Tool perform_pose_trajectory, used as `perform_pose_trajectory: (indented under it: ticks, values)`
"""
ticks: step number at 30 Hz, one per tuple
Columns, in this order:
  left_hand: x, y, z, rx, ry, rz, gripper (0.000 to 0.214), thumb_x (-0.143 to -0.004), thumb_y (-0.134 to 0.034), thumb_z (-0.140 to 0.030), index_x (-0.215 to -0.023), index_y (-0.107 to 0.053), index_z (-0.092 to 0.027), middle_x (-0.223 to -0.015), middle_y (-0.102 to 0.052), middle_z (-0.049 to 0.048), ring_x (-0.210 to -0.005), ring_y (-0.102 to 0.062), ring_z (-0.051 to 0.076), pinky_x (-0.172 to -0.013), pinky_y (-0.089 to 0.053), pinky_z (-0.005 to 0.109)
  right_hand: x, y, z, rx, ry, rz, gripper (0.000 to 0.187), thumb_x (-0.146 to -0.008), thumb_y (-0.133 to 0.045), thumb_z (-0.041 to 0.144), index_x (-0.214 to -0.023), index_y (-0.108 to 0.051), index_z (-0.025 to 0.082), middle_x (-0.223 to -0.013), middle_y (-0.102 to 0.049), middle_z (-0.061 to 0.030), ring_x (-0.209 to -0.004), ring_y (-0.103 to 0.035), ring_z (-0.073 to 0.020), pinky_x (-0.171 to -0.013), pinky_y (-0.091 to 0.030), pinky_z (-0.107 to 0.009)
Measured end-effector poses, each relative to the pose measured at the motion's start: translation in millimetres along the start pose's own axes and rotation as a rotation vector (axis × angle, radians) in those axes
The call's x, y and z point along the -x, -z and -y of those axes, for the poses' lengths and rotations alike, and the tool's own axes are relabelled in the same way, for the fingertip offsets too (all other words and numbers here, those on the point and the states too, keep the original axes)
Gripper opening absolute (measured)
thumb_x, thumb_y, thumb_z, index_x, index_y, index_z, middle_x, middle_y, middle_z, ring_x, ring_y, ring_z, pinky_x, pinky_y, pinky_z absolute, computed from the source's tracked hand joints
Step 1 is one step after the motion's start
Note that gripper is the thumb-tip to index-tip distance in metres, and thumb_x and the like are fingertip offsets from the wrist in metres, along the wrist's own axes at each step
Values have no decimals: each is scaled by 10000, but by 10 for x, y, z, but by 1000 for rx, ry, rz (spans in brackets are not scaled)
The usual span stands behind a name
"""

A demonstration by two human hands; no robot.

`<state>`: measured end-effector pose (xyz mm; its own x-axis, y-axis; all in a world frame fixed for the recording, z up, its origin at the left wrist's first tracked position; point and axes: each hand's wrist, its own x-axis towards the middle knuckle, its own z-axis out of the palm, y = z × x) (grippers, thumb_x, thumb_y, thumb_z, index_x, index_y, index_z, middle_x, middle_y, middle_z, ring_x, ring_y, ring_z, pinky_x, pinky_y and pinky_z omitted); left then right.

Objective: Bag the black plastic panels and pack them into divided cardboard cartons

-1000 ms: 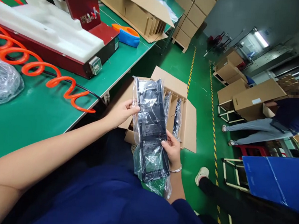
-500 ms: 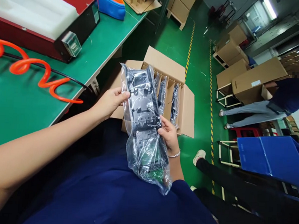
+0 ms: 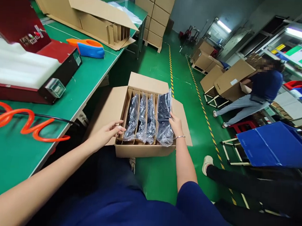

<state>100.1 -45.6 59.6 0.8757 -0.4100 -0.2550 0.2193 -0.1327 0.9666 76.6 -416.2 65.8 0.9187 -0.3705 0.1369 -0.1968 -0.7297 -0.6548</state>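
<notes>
An open cardboard box (image 3: 144, 152) with divider slots stands on the green floor in front of me. Three bagged black parts (image 3: 142, 117) stand in its left slots. My right hand (image 3: 176, 124) grips a fourth bagged black part (image 3: 164, 122), which sits partly down in the rightmost slot. My left hand (image 3: 105, 135) hovers at the box's left front corner, fingers spread and holding nothing.
A green workbench (image 3: 86, 82) runs along my left, with a red machine (image 3: 29, 66), an orange coiled hose (image 3: 21, 119), a blue-orange tape dispenser (image 3: 88, 48) and an open carton (image 3: 90, 18). Another person's leg (image 3: 238, 185) lies right. A seated person (image 3: 255, 91), cartons and a blue bin (image 3: 273, 143) are beyond.
The bagged part went from both hands near my lap down into the box's rightmost slot. My left hand let go and opened. The camera tilted up.
</notes>
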Motion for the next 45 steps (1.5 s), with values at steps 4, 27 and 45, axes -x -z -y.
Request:
perform_pose_trajectory:
  ticks: [4, 27, 45]
  values:
    - [-13, -3, 17, 3, 16, -8, 827, -639, -681, -714, -1227, -597, -138, -1019, -760, 145, -887, -695, 254, -779, -544, 389, -113, -157, -170, 87, -12, 58, 529, -847, -495, 108, -1360, -623, 80, -1376, -626, -115, -1279, -614, -202, -1125, -437, -311]
    - [-46, -45, 183, -20, 80, 69, 715, -660, -661, -684, -1175, -578, -195, -996, -774, 100, -943, -735, 287, -945, -550, 443, -387, -383, 288, 725, 37, 369, 530, -910, -396, 29, -1386, -602, 136, -1305, -653, -157, -1214, -606, -234, -1053, -444, -297]
    - [23, -119, 124, -44, 30, 105, 619, -657, -675, -614, -1099, -668, -182, -910, -774, 92, -843, -717, 271, -809, -537, 407, -148, -396, -89, 770, -162, 215, 402, -962, -403, 139, -1271, -655, 90, -1254, -675, -194, -1200, -586, -270, -1013, -422, -362]
